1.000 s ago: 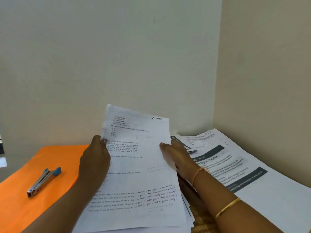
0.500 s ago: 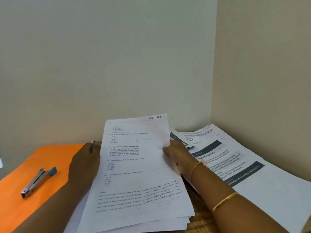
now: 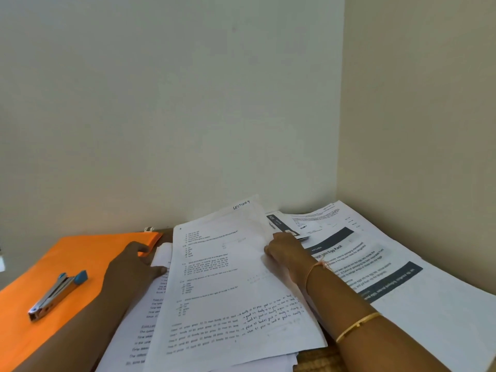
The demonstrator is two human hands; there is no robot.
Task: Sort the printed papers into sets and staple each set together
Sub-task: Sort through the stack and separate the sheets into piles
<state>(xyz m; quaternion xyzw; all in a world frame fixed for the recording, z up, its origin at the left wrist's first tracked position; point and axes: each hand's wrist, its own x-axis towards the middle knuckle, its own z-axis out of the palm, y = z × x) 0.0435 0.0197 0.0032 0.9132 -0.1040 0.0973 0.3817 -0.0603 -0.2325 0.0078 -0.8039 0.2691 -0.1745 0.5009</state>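
Note:
A printed sheet marked "SECTION 4" [image 3: 228, 285] lies on top of a stack of white papers [image 3: 145, 326] in front of me. My right hand [image 3: 284, 251] pinches the sheet's right edge near its top. At the stack's left side, my left hand [image 3: 134, 267] holds the upper corner of a lower sheet. A silver stapler with a blue end [image 3: 57, 294] lies on the orange folder [image 3: 64, 264] to the left, apart from both hands.
More printed pages with dark header bands [image 3: 375, 269] spread out to the right, up to the corner of the two walls. A small dark-printed leaflet [image 3: 281, 224] lies behind my right hand. A woven surface [image 3: 316, 361] shows under the papers.
The "SECTION 4" sheet has come down from a raised tilt to lie nearly flat on the stack. My left hand left its edge and now holds a lower sheet's corner.

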